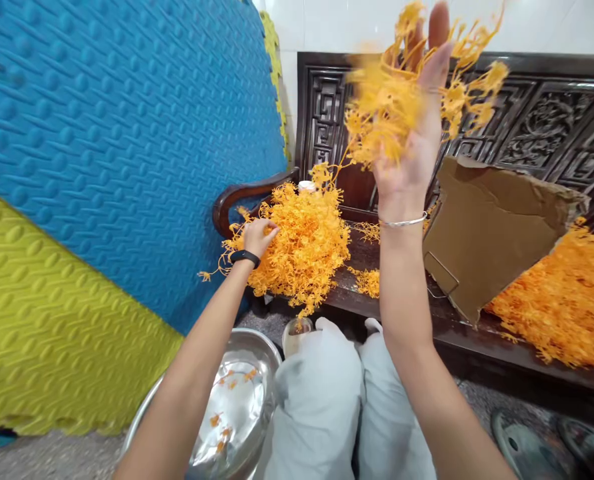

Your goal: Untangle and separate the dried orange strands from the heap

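Note:
My right hand [417, 143] is raised high in front of the bench back, palm towards me. It holds a loose bunch of orange artificial flower sprays [389, 110], partly blurred, with thin stems passing by its thumb and fingers. Lower down, my left hand [259, 238] is at the left edge of a large heap of orange flower sprays [304, 243], fingers curled together. Whether a stem is pinched in them is hidden. A thin stem rises from the heap towards the bunch. Behind the heap shows the top of a small white object [307, 187].
The heap lies on a dark carved wooden bench [357, 257]. To the right are a torn cardboard piece [491, 227] and a deeper-orange flower pile [567, 300]. A metal basin [257, 353] with a few orange bits stands below left. Blue foam mats [127, 133] rise at left; slippers [527, 440] lie below right.

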A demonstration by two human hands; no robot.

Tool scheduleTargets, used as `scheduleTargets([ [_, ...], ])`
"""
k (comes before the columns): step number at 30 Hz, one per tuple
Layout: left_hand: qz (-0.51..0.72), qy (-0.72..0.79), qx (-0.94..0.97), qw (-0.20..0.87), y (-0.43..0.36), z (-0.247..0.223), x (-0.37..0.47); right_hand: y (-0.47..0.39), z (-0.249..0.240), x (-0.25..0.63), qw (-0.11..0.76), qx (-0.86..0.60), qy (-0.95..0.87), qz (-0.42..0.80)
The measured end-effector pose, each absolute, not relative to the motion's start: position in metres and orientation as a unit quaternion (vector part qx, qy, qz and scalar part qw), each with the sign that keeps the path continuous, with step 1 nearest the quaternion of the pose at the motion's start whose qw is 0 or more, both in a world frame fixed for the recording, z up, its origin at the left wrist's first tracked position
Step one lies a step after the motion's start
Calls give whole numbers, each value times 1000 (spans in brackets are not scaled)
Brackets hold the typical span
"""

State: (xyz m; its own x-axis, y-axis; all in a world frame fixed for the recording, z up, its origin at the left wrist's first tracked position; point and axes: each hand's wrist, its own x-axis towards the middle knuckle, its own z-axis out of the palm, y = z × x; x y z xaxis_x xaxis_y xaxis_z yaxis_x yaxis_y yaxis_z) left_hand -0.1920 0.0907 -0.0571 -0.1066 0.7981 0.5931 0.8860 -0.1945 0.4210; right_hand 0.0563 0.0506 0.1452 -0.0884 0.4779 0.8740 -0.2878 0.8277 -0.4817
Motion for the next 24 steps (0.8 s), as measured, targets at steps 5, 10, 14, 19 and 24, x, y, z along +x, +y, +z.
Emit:
scheduleTargets([
  [5,-361,-637,-679,52,91,-58,-193,56,145,54,729,-31,-640,243],
  [10,-361,-624,-691,42,94,-50,-186,47,150,56,732,-52,-653,185],
  [14,-366,-610,-702,32,92,-40,-166,36,155,58,735,-33,-648,196],
  [19,-437,-494,-752,-14,88,-12,-121,33,153,61,701,-128,-666,220],
  [24,-504,-428,-750,-14,106,16,-87,35,152,62,728,-57,-647,218],
])
